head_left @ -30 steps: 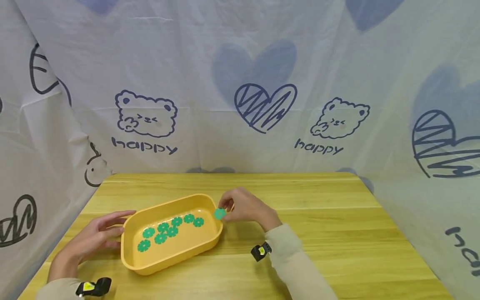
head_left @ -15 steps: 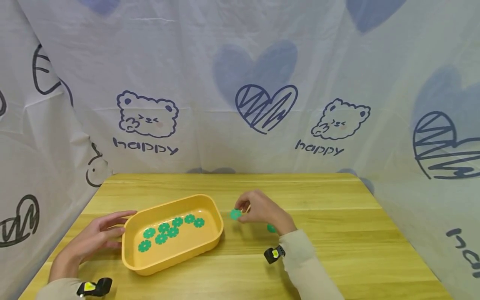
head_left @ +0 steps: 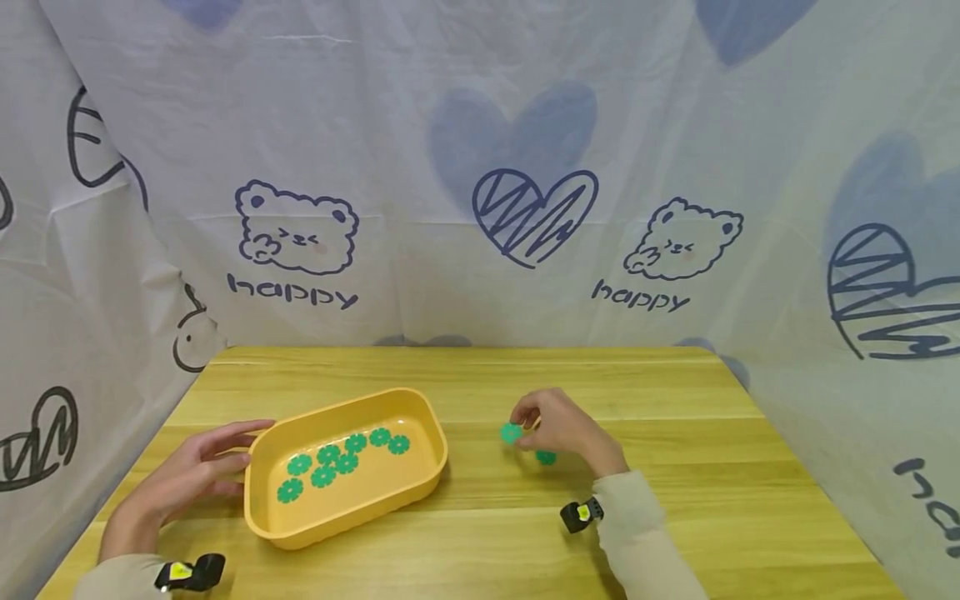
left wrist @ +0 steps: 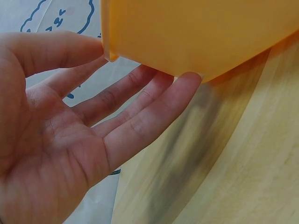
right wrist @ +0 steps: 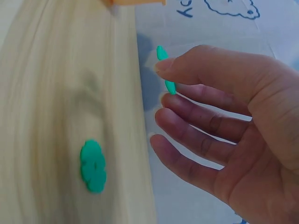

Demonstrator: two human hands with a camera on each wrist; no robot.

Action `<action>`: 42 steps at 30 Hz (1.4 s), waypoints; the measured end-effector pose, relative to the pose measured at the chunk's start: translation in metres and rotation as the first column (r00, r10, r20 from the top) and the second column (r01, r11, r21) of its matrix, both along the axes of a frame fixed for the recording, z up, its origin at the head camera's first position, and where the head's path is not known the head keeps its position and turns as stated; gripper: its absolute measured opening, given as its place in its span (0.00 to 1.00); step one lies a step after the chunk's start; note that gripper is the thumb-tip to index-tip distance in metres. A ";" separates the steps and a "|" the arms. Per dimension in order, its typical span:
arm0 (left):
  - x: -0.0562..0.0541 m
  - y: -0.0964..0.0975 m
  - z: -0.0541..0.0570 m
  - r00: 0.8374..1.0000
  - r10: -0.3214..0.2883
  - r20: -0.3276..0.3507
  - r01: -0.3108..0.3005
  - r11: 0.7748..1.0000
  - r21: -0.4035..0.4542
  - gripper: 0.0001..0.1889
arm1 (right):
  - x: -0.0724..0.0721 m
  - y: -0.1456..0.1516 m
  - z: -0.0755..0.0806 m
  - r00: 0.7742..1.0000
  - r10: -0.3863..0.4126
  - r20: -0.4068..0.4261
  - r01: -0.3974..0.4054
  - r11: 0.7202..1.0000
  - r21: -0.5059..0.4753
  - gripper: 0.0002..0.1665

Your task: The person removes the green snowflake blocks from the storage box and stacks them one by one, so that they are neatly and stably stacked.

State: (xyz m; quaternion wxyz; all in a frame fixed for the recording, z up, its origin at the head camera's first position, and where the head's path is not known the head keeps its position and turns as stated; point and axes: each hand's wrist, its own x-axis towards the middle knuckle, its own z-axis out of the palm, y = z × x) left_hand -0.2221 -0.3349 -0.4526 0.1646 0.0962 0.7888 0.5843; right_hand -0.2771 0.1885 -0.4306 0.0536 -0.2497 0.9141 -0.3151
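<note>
The yellow tray (head_left: 352,523) sits at a slant on the table, with several green flower-shaped plastic discs (head_left: 323,476) lying flat inside it. At its left end is my left hand (head_left: 183,471); the thumb touches the rim and the spread fingers rest against the outer wall, as the left wrist view shows. Right of the tray, my right hand (head_left: 558,423) pinches one green flower-shaped disc (right wrist: 170,87) between thumb and index finger, above the table. The other fingers are loosely bent. Another such disc (right wrist: 93,167) lies on the table beneath this hand, partly hidden by it in the head view.
The wood-grain table (head_left: 480,550) ends at a white printed cloth (head_left: 420,250) hanging behind it and at both sides. Each wrist carries a small black camera, such as the right one (head_left: 581,515).
My right hand has moved right, from the tray's right rim to above the table, still pinching its disc. The disc on the table has come into view beneath it. The left hand stays at the tray.
</note>
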 end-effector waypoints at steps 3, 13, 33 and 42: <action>0.000 0.001 0.001 1.000 0.007 0.000 -0.007 1.000 -0.016 0.33 | 0.000 0.009 -0.003 1.000 -0.018 0.014 0.018 1.000 -0.002 0.14; 0.000 0.002 0.002 1.000 0.009 -0.015 -0.009 1.000 -0.014 0.33 | 0.002 0.031 -0.012 0.996 -0.067 0.055 0.066 0.998 0.022 0.13; 0.000 0.000 0.002 1.000 0.008 -0.014 -0.008 1.000 -0.022 0.32 | 0.006 0.046 -0.026 0.989 -0.091 0.115 0.090 0.996 0.013 0.13; 0.001 0.002 0.002 1.000 0.016 -0.006 -0.016 0.999 -0.036 0.33 | 0.006 0.047 -0.031 0.989 -0.099 0.105 0.096 0.995 0.036 0.13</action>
